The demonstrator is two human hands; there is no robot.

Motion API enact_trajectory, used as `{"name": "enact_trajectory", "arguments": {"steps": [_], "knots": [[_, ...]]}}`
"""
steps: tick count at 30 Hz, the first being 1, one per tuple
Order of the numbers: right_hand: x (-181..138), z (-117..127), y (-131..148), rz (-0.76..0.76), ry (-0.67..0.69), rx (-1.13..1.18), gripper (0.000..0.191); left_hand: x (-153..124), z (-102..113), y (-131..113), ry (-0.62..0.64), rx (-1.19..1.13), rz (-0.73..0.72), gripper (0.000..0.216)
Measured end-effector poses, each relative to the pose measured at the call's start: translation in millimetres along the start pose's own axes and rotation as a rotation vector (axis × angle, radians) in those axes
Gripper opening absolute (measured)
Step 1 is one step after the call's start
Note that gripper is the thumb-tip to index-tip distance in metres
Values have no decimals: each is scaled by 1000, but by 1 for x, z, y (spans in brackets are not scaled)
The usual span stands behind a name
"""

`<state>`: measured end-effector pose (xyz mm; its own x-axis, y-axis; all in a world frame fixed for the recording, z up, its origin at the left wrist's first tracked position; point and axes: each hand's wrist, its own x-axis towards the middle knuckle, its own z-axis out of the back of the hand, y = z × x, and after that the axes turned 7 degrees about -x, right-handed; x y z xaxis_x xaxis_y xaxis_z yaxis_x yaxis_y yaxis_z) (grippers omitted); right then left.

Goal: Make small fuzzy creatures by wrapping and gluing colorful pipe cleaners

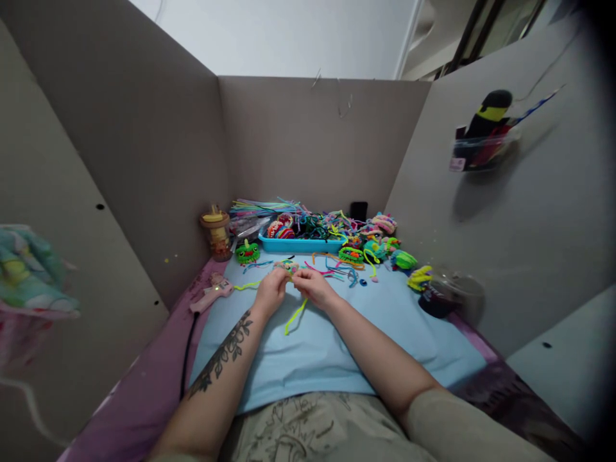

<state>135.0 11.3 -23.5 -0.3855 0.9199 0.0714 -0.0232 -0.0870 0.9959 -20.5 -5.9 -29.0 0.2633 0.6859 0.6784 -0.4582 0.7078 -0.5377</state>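
Above the light blue cloth, my left hand (272, 292) and my right hand (314, 286) meet with their fingertips pinched together. Between them is a yellow-green pipe cleaner (295, 318), one length dangling below my right hand and another stretching out left of my left hand. Just beyond the fingertips a small multicoloured fuzzy piece (287, 264) shows; whether it is held or lies on the cloth I cannot tell. My fingers hide the exact grip. Loose blue, pink and orange pipe cleaner pieces (332, 268) lie behind my right hand.
A blue tray (303, 245) of tangled pipe cleaners stands at the back. Left are a pink glue gun (212, 294), a green fuzzy figure (247, 253) and a lidded cup (216, 234). Fuzzy pieces (403, 260) and a dark container (437, 298) sit right. Panels enclose the table.
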Motion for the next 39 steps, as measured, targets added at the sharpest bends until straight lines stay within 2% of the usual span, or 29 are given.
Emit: {"name": "enact_trajectory", "arguments": {"steps": [2,4,8,11,17,19,21,24,28,33,39], "knots": [[0,4,1,-153,107,120,28,0,0,0,24,16,-45,17],[-2,7,2,-221,169,171,30,1,0,0,37,25,-62,18],[-3,8,2,-187,179,126,27,1,-1,-1,34,14,-50,18],[-1,6,-1,-57,87,-63,20,1,-1,-3,26,-7,8,16],[1,4,-6,455,-121,-786,7,3,-5,2,58,42,225,17],[0,3,-8,558,-140,-952,10,4,-6,6,69,49,274,19],[-1,1,-9,593,-161,-1016,12,4,-7,9,56,51,295,20],[0,0,-12,547,-217,-955,12,2,-7,9,27,42,253,16],[5,1,-16,385,-272,-759,11,0,-4,5,21,45,100,16],[9,4,-19,199,-194,-532,12,-2,-3,8,20,189,9,20],[10,8,-19,166,-116,-435,15,-2,-2,10,41,329,-50,18]]}}
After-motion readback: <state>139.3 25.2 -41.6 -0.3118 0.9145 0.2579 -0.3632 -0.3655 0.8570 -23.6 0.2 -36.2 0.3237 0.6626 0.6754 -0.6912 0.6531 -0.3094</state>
